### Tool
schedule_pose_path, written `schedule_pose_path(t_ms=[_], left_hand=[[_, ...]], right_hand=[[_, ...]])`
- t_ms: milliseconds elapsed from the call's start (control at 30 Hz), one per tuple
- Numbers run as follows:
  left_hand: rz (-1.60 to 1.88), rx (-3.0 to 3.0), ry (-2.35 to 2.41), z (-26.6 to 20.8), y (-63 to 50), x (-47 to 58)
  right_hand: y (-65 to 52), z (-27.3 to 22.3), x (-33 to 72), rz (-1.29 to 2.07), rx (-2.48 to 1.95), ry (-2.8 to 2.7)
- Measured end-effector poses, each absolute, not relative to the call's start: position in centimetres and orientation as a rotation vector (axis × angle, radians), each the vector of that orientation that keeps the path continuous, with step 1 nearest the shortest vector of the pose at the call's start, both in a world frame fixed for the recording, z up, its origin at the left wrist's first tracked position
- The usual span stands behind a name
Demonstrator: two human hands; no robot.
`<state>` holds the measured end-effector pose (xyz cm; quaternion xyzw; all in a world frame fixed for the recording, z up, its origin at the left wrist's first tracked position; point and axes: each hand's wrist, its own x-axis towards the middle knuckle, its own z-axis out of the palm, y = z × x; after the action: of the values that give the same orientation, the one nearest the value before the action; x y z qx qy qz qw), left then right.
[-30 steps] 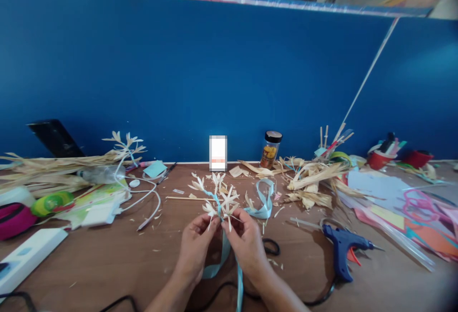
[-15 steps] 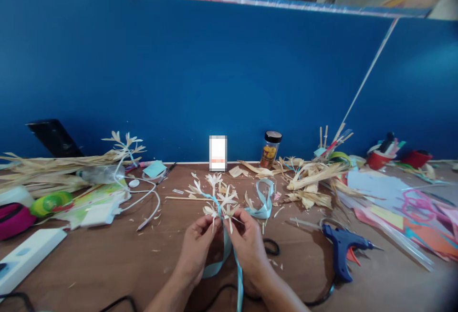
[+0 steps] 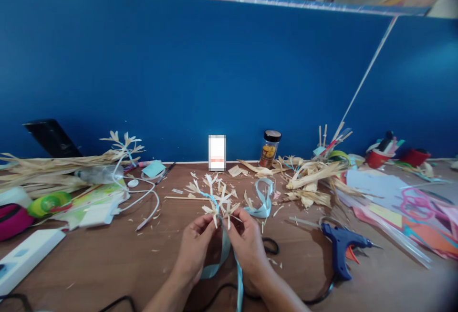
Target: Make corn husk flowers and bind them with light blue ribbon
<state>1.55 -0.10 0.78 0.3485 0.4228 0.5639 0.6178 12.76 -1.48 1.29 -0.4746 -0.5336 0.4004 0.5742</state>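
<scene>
Low in the middle of the head view, a spray of pale dried-husk flowers point(image 3: 224, 196) fans out above my hands, its branching stem wrapped in light blue. My left hand point(image 3: 198, 243) is closed, thumb and fingers pinching the base of the spray from the left. Opposite it, my right hand point(image 3: 246, 243) is pinched shut at the same base, where a light blue ribbon point(image 3: 224, 250) starts. The ribbon loops down between both hands, and one length runs past my right wrist to the lower edge. Fingertips and blossoms hide exactly where the ribbon meets the stem.
A blue glue gun point(image 3: 341, 247) lies at right with its cord. Beyond the hands are a curled ribbon point(image 3: 264, 200), a thin stick point(image 3: 186, 198), a lidded jar point(image 3: 270, 149) and dried husks point(image 3: 311, 183). At left are a power strip point(image 3: 30, 262) and white cable point(image 3: 157, 202).
The flower spray has tipped slightly to the left between my fingers. Both hands keep their pinch in nearly the same place.
</scene>
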Motion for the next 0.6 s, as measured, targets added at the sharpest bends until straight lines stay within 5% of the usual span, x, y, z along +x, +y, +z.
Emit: schedule_pose_path(t_ms=[600], left_hand=[[1.288,0.811,0.921,0.27,0.17,1.26]], right_hand=[[-1.56,1.7,12.64,0.985,-1.183,-1.247]])
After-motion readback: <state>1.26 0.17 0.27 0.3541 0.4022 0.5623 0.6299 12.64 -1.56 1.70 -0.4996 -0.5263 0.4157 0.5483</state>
